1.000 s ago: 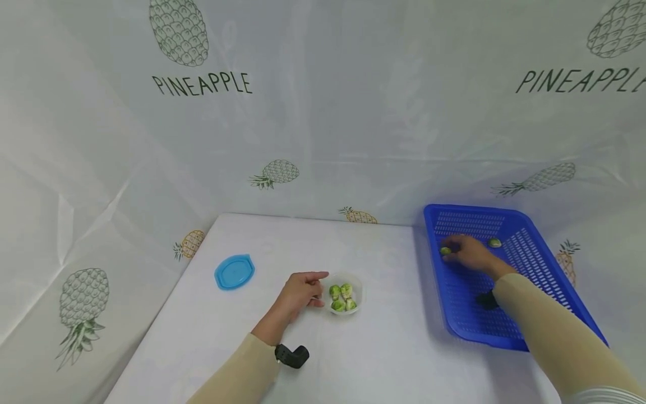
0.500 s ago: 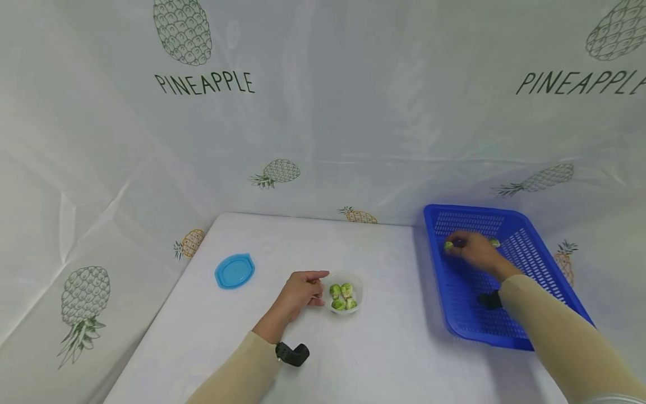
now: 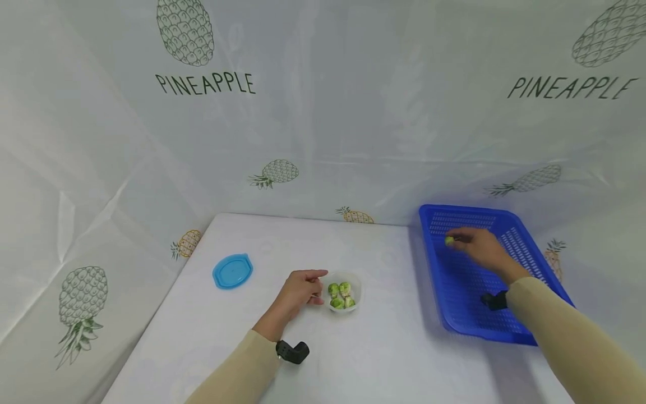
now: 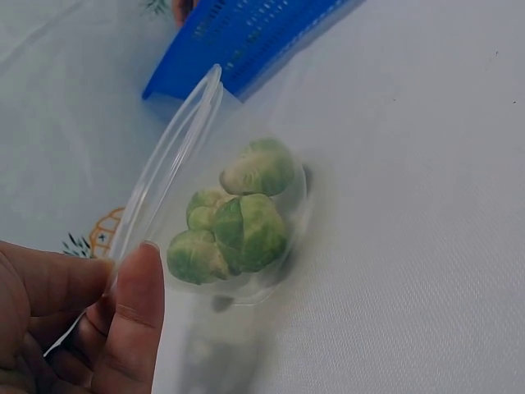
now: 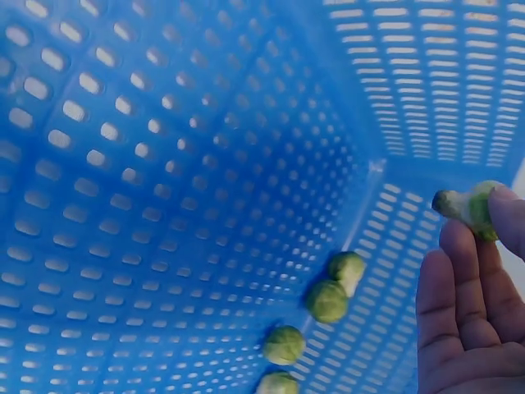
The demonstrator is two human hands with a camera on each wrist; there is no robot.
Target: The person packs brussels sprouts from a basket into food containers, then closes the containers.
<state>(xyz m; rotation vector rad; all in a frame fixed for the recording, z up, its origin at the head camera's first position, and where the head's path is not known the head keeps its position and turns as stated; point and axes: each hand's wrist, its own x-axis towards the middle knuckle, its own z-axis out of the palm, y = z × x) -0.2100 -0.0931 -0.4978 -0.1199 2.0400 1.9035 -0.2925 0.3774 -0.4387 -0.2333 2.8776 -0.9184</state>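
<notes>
My left hand (image 3: 298, 292) is at the left side of a small translucent plastic container (image 3: 359, 287). In the left wrist view its thumb and a finger pinch the rim. Several Brussels sprouts (image 4: 250, 234) lie inside the container. My right hand (image 3: 481, 249) is inside the blue basket (image 3: 441, 314), raised above its bottom, near the left wall. Between its thumb and fingertips it pinches one Brussels sprout (image 5: 480, 209), stem end poking out. Several more Brussels sprouts (image 5: 328, 301) lie along a lower edge of the basket in the right wrist view; the hand and arm hide them in the head view.
A blue lid (image 3: 232, 271) lies flat on the white table (image 3: 383, 359), left of the container. Behind the table hangs a white sheet (image 3: 353, 129) printed with pineapples. The tall perforated basket walls surround the right hand.
The right hand lifts slightly inside the basket with the Brussels sprout in its fingers, and the forearm shifts right. The left hand stays at the container. The head view turns slightly right.
</notes>
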